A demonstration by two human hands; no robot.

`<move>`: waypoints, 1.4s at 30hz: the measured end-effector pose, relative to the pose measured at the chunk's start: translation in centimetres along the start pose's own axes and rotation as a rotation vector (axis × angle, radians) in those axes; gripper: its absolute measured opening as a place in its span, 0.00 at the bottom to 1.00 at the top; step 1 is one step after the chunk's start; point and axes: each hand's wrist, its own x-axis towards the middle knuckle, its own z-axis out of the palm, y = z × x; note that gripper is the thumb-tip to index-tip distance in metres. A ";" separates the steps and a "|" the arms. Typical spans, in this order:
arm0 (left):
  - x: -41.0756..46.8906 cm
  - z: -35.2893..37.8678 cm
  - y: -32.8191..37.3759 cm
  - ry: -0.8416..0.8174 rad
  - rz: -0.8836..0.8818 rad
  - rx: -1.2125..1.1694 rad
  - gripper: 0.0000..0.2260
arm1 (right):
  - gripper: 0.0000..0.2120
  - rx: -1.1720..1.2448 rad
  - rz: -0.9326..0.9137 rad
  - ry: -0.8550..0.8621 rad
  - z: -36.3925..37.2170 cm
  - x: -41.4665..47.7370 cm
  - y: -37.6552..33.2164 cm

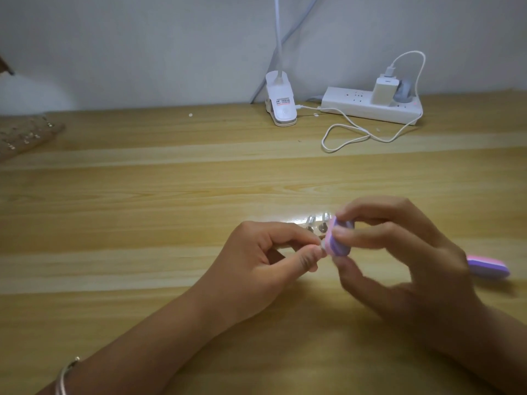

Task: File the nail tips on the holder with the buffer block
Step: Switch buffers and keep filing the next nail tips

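A pink and purple buffer block (339,240) is pinched between the thumb and fingers of my right hand (399,258), just above the wooden table. My left hand (265,260) pinches a small nail tip (322,246) between thumb and forefinger, and the block's edge touches it. Behind both hands stands the clear nail tip holder (316,223), with a couple of tips on metal-topped pegs showing; the rest of it is hidden by my fingers. The image is slightly blurred around my right hand.
A second pink and purple buffer block (489,266) lies on the table to the right of my right hand. At the back are a white clip lamp (281,104), a power strip (370,105) with a charger and a looping white cable (350,135). A beaded object (22,135) sits far left.
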 end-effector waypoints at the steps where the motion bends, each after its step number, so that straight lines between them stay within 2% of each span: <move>1: 0.0 0.0 0.0 0.000 0.011 0.001 0.04 | 0.06 0.000 -0.033 -0.024 0.2 -0.1 -0.2; 3: 0.0 0.0 0.1 0.013 0.015 0.014 0.04 | 0.06 -0.033 -0.043 -0.054 0.3 -0.1 -0.1; 6: 0.0 0.1 0.0 0.054 0.022 0.060 0.03 | 0.05 -0.046 0.070 -0.004 -0.1 0.2 0.5; 10: 0.2 0.2 -0.1 0.072 0.069 0.168 0.05 | 0.06 -0.034 -0.039 -0.054 0.5 -0.2 -0.3; 13: 0.2 0.2 -0.1 0.134 0.071 0.218 0.04 | 0.04 -0.075 0.040 -0.015 0.3 0.2 0.4; 15: 0.1 0.3 -0.1 0.142 0.092 0.228 0.05 | 0.05 -0.034 0.058 0.007 0.3 0.2 0.2; 18: 0.2 0.3 -0.2 0.142 0.122 0.225 0.07 | 0.05 -0.038 -0.039 -0.024 0.8 -0.2 -0.4; 22: 0.2 0.2 -0.3 0.167 0.096 0.216 0.05 | 0.04 -0.060 0.036 0.036 0.4 0.1 0.2; 25: 0.2 0.2 -0.3 0.168 0.106 0.203 0.07 | 0.04 -0.040 -0.063 -0.008 0.9 -0.2 -0.3; 29: 0.3 0.2 -0.2 0.208 0.071 0.179 0.04 | 0.04 -0.050 0.060 0.035 0.5 0.1 0.5; 33: 0.3 0.3 -0.1 0.185 0.110 0.233 0.06 | 0.05 -0.008 -0.048 0.000 1.1 -0.2 -0.4; 36: 0.2 0.3 0.0 0.211 0.117 0.300 0.05 | 0.05 -0.025 0.042 0.023 0.8 0.0 0.2; 40: 0.1 0.4 0.1 0.201 0.161 0.321 0.08 | 0.05 0.001 -0.031 -0.019 1.1 -0.3 -0.3; 42: 0.2 0.4 0.0 0.217 0.151 0.328 0.07 | 0.05 -0.020 0.017 -0.010 1.1 -0.3 -0.2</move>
